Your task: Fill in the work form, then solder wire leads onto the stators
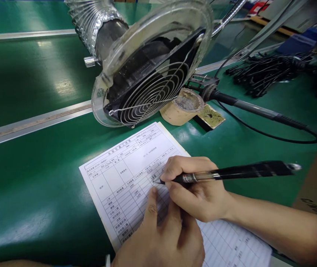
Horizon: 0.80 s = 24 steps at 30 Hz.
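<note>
A green bench holds sponge in a tray, right hand pinching a pen, left hand loosely spread on paper.

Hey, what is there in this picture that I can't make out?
In the head view:
Paper form: some rows hidden by left hand and right hand; fine print too small.
Black cables: rightmost cut off by the frame's edge.
Cardboard: partly behind the right forearm.

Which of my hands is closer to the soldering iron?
Right. Your right hand, holding the pen, is in front of the soldering iron; your left hand, on the form, is farther back and to the left.
</note>
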### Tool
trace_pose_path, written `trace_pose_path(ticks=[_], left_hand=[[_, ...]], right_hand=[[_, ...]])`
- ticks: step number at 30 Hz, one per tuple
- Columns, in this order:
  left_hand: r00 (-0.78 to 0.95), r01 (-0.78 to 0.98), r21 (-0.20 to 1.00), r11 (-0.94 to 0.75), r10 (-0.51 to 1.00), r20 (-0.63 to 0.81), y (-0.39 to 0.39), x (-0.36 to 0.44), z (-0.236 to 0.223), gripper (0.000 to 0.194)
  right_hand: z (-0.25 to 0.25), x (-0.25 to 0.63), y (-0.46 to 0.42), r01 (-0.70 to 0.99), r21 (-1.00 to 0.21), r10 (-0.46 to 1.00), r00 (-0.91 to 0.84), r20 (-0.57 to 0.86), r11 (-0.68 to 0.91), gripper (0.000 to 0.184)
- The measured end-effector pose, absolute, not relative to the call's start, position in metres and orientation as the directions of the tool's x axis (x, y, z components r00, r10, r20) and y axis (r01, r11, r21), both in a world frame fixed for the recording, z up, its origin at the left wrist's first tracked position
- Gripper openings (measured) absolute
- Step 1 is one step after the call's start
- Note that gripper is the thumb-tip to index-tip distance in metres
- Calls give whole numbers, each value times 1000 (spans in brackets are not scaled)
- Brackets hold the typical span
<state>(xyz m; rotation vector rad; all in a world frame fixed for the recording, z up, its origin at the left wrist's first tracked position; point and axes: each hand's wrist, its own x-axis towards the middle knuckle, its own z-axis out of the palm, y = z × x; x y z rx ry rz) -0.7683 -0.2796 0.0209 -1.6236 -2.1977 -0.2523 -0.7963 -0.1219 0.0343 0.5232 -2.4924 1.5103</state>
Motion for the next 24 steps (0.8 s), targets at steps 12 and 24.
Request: trace_pose_path(ticks=[12, 24], left_hand=[[-248, 945, -92, 315, 870, 426, -279, -768, 22, 28], [-253, 943, -94, 319, 873, 417, -279, -768, 22, 28]], right_hand=[[33, -796, -122, -396, -819, -194, -918, 345, 416, 12], [34, -796, -121, -406, -820, -207, -914, 350, 403, 13]])
